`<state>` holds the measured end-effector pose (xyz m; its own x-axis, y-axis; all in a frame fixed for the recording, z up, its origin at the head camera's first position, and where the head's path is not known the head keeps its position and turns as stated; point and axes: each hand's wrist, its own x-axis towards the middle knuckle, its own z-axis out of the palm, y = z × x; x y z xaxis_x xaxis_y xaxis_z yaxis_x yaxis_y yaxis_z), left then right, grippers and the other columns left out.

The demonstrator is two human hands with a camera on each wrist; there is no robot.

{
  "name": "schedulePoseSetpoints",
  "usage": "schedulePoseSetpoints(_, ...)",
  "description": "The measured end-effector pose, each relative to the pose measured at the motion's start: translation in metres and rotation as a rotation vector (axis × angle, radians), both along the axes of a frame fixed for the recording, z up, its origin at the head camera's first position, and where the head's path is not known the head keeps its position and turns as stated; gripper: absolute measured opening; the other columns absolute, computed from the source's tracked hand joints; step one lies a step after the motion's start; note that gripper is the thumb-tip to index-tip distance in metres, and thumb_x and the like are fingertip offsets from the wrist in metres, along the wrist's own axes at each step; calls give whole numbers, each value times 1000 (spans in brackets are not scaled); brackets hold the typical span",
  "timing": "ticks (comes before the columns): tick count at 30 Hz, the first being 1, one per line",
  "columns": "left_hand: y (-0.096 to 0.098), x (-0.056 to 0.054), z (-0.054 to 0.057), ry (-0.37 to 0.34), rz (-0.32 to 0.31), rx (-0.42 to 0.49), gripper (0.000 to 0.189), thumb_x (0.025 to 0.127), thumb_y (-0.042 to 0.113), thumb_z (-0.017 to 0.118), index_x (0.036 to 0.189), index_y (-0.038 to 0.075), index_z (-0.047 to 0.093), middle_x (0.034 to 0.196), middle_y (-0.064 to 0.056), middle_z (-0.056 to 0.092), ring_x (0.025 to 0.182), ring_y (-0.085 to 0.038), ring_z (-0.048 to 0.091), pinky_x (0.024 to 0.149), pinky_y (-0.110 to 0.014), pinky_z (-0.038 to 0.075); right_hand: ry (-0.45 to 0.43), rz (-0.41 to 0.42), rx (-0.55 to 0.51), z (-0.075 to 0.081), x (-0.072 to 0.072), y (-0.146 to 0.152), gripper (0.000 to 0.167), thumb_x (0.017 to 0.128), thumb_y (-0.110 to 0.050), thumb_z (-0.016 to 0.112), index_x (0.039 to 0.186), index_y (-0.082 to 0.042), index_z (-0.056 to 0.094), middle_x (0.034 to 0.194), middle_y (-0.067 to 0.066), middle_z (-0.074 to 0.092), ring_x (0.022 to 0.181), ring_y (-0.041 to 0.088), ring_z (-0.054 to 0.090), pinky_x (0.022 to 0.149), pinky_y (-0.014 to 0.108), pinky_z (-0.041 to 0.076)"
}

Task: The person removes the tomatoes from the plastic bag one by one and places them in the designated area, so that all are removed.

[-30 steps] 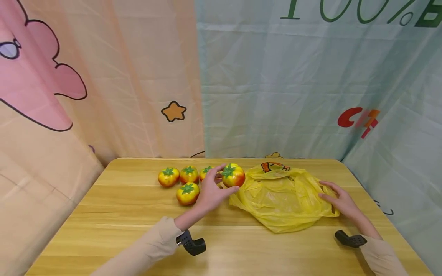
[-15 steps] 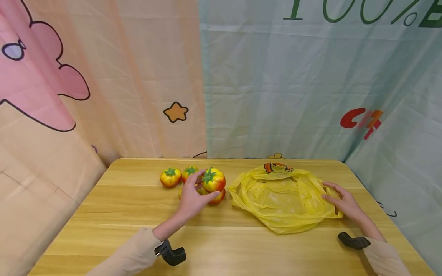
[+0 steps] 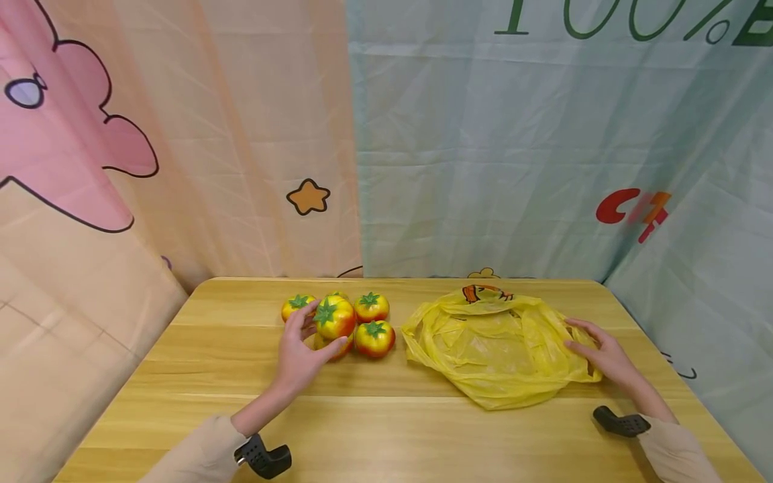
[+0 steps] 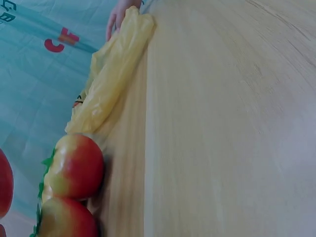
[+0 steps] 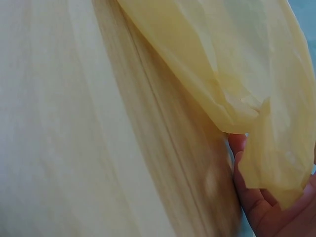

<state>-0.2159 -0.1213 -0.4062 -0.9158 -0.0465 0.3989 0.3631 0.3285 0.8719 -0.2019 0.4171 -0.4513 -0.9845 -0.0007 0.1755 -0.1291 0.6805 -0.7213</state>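
My left hand holds a yellow-red tomato with a green leafy top, between thumb and fingers. It hangs in front of several similar tomatoes on the table, among them one at the back and one nearer the front. Another tomato sits directly below the held one, partly covered by it. Farther right lies a yellow plastic bag, its mouth spread upward. My right hand grips the bag's right edge; in the right wrist view the fingers curl behind the thin plastic.
The wooden table ends at a back edge against a printed curtain. Black wrist cameras sit on both forearms, the left one low over the table.
My left hand has moved left with the tomato, from beside the bag to over the group, uncovering the tomatoes on the group's right side. The right hand and the bag have stayed in place.
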Motion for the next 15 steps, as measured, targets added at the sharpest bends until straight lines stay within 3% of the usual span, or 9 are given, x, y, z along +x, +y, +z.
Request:
schedulePoseSetpoints(3, -9, 1, -5, 19, 34, 15, 74, 71, 5, 84, 136, 4, 49, 128, -13, 49, 108, -18, 51, 85, -5, 43, -2, 1, 0, -1, 0, 0, 54, 97, -27, 58, 142, -1, 42, 129, -25, 44, 136, 10, 31, 78, 2, 31)
schedulePoseSetpoints(4, -12, 2, -6, 25, 49, 19, 74, 70, 4, 84, 136, 3, 49, 128, -12, 49, 107, -16, 50, 85, -5, 43, -5, 1, -3, -1, 0, 0, 55, 97, -27, 58, 142, -1, 41, 126, -31, 41, 137, 18, 31, 78, 3, 31)
schedulePoseSetpoints(5, -15, 2, -8, 28, 66, 20, 74, 70, 3, 83, 136, 3, 49, 126, -12, 49, 105, -15, 49, 85, -5, 43, -7, 3, -9, -1, 0, 1, 55, 97, -27, 58, 142, 0, 41, 123, -34, 37, 138, 21, 30, 86, 7, 34)
schedulePoseSetpoints(8, -24, 3, -13, 23, 112, 24, 75, 70, 2, 83, 136, 3, 49, 125, -13, 49, 104, -12, 46, 83, -4, 42, -20, 9, -35, -2, -1, 1, 56, 97, -26, 58, 142, 2, 39, 120, -36, 35, 138, 41, 26, 106, 36, 35)
schedulePoseSetpoints(9, -27, 3, -14, 15, 125, 22, 75, 70, 2, 83, 136, 2, 48, 125, -13, 49, 104, -11, 45, 83, -3, 42, -24, 12, -44, -2, -1, 1, 57, 97, -26, 58, 142, 2, 39, 121, -35, 36, 134, 49, 24, 106, 49, 33)
schedulePoseSetpoints(11, -33, 4, -17, -4, 147, 14, 76, 70, 2, 83, 137, 1, 47, 128, -14, 48, 105, -10, 45, 83, -2, 41, -30, 19, -68, -2, -2, 1, 57, 96, -25, 58, 142, 3, 38, 121, -33, 37, 133, 53, 22, 99, 70, 25)
schedulePoseSetpoints(15, -44, 7, -23, -60, 185, -9, 76, 73, 7, 82, 139, 1, 44, 134, -15, 45, 107, -11, 44, 81, -1, 40, -26, 18, -74, -3, -2, 1, 57, 97, -25, 58, 142, 4, 38, 120, -33, 37, 134, 51, 21, 99, 73, 23)
